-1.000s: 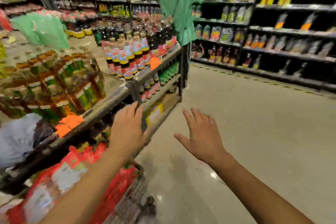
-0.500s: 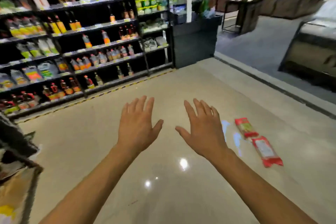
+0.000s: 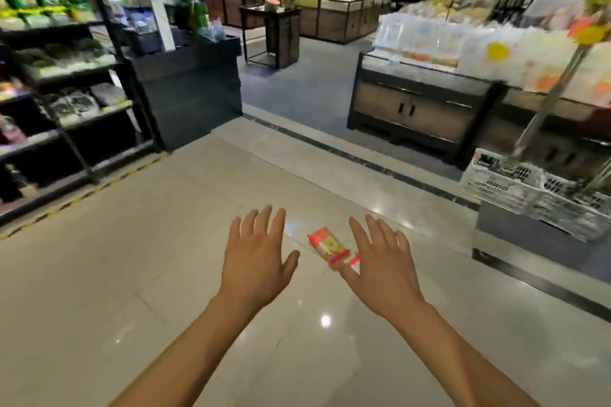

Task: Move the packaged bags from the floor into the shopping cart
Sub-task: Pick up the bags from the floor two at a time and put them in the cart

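Both hands reach forward, palms down, over the pale tiled floor (image 3: 99, 291). The left hand (image 3: 256, 261) is spread wide, fingers apart and thumb out to the side, holding nothing and touching nothing. The right hand (image 3: 383, 269) is likewise spread wide and empty; its thumb side overlaps the near end of a red packaged bag (image 3: 325, 243) in the picture, though whether it touches it I cannot tell. That bag lies flat on the floor between the two hands, nearer the right one, tilted diagonally. A scrap of a second red-and-white packet (image 3: 353, 262) shows just beside the right thumb, mostly hidden by the hand.

The floor around the hands is open on all sides. A dark strip (image 3: 330, 142) crosses the floor ahead, marking the edge to a grey floor beyond. Shelving (image 3: 62, 82) with packaged goods lines the left side, bordered by a yellow-and-black floor stripe (image 3: 79, 196). To the right stands a dark display cabinet (image 3: 413, 112) heaped with clear bags, and nearer, white plastic crates (image 3: 506, 182) whose contents are too blurred to tell
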